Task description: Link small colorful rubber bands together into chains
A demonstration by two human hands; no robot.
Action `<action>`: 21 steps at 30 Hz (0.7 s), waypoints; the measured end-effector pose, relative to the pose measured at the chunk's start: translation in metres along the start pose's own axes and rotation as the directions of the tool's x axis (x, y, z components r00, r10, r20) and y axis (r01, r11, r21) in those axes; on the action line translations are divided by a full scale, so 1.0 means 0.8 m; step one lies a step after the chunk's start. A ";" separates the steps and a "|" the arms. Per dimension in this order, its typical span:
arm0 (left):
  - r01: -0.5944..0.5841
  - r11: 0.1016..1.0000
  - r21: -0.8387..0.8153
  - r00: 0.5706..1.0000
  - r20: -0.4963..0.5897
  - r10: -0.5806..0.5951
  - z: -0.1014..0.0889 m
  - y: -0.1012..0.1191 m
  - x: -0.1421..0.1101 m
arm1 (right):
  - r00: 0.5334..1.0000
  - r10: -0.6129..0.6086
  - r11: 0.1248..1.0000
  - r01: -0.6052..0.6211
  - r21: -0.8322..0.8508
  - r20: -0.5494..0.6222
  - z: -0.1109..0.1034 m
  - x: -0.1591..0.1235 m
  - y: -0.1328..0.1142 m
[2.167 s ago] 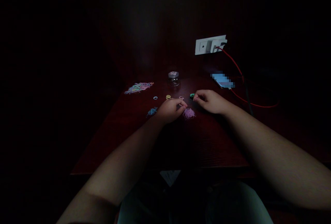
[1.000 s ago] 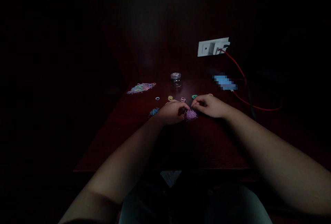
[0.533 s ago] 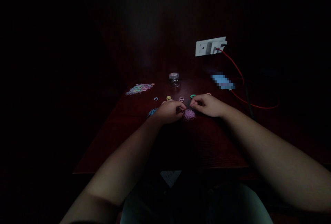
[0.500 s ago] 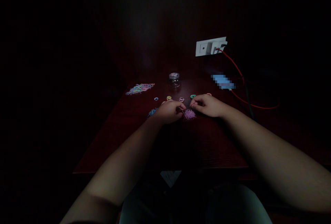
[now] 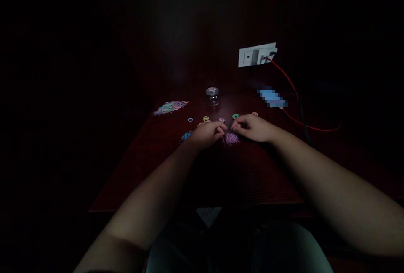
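Observation:
A small heap of purple rubber bands [image 5: 232,139] lies on the dark red table between my hands. My left hand [image 5: 206,134] rests at its left edge, thumb and fingers a little apart; a stray purple band shows just below the thumb. On the heap's upper right, my right hand [image 5: 254,128] has its fingers curled and thumb and index close together; anything pinched there is too small to make out. Partly behind my left hand is a heap of blue bands [image 5: 186,136]. Beyond my hands runs a row of bands: blue [image 5: 190,120], yellow [image 5: 206,118], pink [image 5: 221,120], green [image 5: 235,116] and orange [image 5: 255,114].
A mixed heap of coloured bands [image 5: 170,107] lies at the back left. Near the wall stands a clear lidded jar [image 5: 212,97]. At the back right, a blurred blue device [image 5: 272,98] connects by a red cable [image 5: 285,75] to a wall socket [image 5: 248,57].
My left thumb and fingers have shifted slightly up from the purple heap. My right hand stays almost in place, and the view has tilted very slightly.

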State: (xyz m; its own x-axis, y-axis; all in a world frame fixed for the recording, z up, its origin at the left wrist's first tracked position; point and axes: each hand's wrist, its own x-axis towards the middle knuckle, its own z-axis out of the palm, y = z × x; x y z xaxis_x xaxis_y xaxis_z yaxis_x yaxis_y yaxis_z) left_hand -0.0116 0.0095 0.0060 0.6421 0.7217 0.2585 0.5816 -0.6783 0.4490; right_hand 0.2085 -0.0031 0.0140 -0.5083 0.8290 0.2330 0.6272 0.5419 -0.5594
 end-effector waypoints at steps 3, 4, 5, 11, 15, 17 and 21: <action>-0.002 1.000 -0.004 1.000 -0.008 0.002 -0.001 0.002 0.000 | 1.000 0.000 1.000 0.000 -0.005 -0.005 0.000 0.000 -0.001; -0.001 1.000 -0.005 1.000 -0.009 0.001 0.000 0.002 0.000 | 1.000 -0.001 1.000 0.001 -0.005 -0.009 0.000 0.000 -0.001; -0.001 1.000 -0.009 1.000 -0.008 0.001 0.000 0.002 0.000 | 1.000 -0.001 1.000 0.001 -0.003 -0.011 0.000 0.000 -0.001; -0.019 0.999 -0.050 1.000 -0.012 0.018 -0.002 0.003 -0.003 | 1.000 -0.001 1.000 0.001 -0.008 0.003 -0.001 0.000 -0.005; -0.039 0.999 -0.017 0.999 -0.017 0.039 -0.014 0.007 -0.011 | 1.000 0.004 1.000 -0.004 -0.017 0.009 0.000 0.001 -0.004; -0.046 0.998 0.049 0.999 0.020 0.045 -0.020 0.012 -0.015 | 0.999 0.014 1.000 -0.014 -0.022 0.029 0.000 0.001 -0.003; -0.033 0.991 0.127 0.997 0.080 0.023 -0.024 0.019 -0.020 | 0.998 0.039 0.998 -0.037 -0.041 0.047 0.002 0.001 -0.001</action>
State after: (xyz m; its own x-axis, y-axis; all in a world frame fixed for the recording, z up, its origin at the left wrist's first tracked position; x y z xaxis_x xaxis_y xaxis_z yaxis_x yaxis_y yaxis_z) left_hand -0.0230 -0.0095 0.0251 0.6931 0.6928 0.1991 0.6190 -0.7136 0.3280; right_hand 0.2066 -0.0031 0.0138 -0.5108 0.8420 0.1737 0.6692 0.5162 -0.5344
